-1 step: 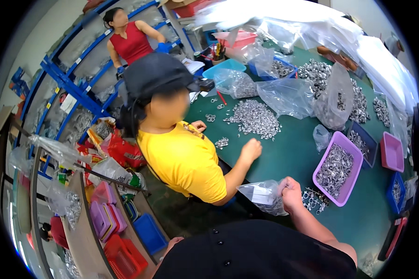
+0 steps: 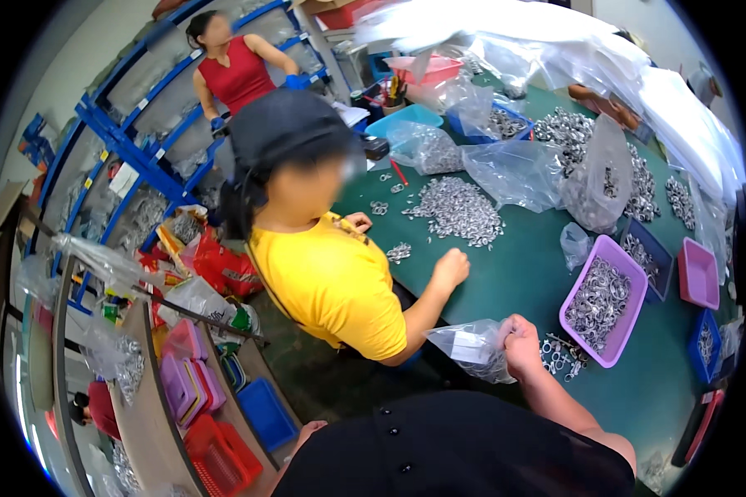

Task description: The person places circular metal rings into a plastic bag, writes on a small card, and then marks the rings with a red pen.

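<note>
Single head-worn fisheye view, high above and looking steeply down, facing across the near-left corner of the green surface (image 2: 522, 273), wearer's own dark-clad torso close at the lower edge, shelving far off at the left, straight lines bowing near the rim
</note>
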